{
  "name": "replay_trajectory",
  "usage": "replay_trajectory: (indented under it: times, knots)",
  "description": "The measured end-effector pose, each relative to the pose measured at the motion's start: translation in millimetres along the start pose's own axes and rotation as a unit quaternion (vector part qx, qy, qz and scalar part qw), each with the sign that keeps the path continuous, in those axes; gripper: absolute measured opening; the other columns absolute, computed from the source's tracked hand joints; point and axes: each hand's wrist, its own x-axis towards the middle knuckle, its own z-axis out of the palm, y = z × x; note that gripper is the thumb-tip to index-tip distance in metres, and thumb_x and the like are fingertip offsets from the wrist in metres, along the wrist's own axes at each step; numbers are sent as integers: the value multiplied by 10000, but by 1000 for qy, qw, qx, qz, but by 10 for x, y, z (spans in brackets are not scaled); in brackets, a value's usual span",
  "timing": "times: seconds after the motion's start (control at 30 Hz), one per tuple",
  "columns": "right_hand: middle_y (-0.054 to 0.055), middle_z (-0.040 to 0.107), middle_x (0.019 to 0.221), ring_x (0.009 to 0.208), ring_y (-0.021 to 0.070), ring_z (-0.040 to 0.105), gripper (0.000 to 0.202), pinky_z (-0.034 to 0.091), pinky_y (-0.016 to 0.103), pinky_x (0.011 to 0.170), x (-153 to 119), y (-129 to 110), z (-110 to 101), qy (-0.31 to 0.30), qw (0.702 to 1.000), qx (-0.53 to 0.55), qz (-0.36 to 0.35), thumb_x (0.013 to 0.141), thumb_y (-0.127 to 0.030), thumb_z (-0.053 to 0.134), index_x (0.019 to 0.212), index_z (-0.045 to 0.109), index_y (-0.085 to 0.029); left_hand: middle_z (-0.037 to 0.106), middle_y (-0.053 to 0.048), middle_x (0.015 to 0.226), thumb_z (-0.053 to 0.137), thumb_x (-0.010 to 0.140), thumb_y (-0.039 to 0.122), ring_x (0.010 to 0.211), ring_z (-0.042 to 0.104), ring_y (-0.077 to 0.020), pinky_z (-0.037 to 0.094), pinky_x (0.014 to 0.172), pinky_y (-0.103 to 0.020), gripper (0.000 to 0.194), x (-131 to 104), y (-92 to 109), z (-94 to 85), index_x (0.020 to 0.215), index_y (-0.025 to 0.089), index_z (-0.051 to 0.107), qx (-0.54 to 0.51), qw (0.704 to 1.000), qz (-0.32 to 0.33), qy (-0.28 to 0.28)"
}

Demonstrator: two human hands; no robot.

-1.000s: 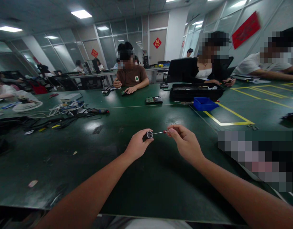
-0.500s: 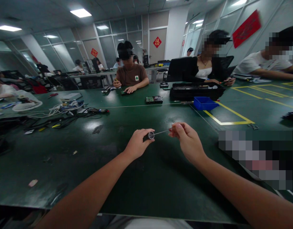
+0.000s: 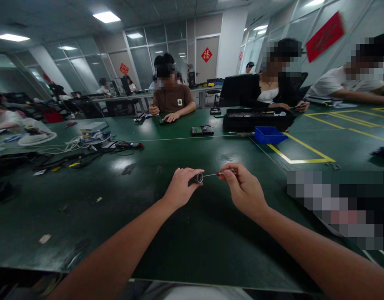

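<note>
Between the thumb and fingers of my left hand (image 3: 181, 189) is a small black cylinder (image 3: 197, 178) with a silver-rimmed round end that faces right. My right hand (image 3: 249, 189) is closed round the reddish handle of a screwdriver (image 3: 221, 173). Its thin metal shaft runs left, nearly level, and its tip is at the cylinder's round end. Whether the tip sits inside the end or only touches it, I cannot tell. Both hands are above the green table (image 3: 192, 241).
Ahead lie a hard drive (image 3: 202, 130), a black tray (image 3: 257, 121) and a blue bin (image 3: 269, 135). Tangled cables (image 3: 94, 146) cover the left side. Across the table a person in a brown shirt (image 3: 174, 100) works, and other people sit at right. Yellow tape (image 3: 310, 161) marks the table.
My right hand has shifted slightly and its grip has turned, so more of the screwdriver's handle shows. The shaft lies more level. The cylinder has turned a little, showing more of its side.
</note>
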Motion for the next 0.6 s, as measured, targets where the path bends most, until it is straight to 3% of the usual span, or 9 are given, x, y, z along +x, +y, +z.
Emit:
replay_trajectory:
  times: [0.3,0.5,0.6]
  knots:
    - [52,745,937,899,221,722,208,555,374,790,5,-5,0,-31,994,99,25,973,-382,517,1051,638,-232,669,-46,1223,670,892,299,1128,596,-256,403,1052,-457,376,10,-68,21,1264,284,620,-39,998,-36,32]
    - [-16,604,592,550,160,590,329,438,301,562,13,-64,-33,1,999,-1,41,987,-474,471,875,651,-224,693,-16,1155,694,878,295,1084,598,-250,291,1127,-545,363,-16,9,58,1235,289,629,-23,1000,-11,-3]
    - [-13,598,592,511,158,553,313,398,299,516,16,-70,-31,4,999,-23,38,984,-461,470,916,661,-222,693,-18,1158,698,875,281,1076,598,-244,331,1102,-519,366,-24,25,71,1234,277,631,-26,999,-13,-12]
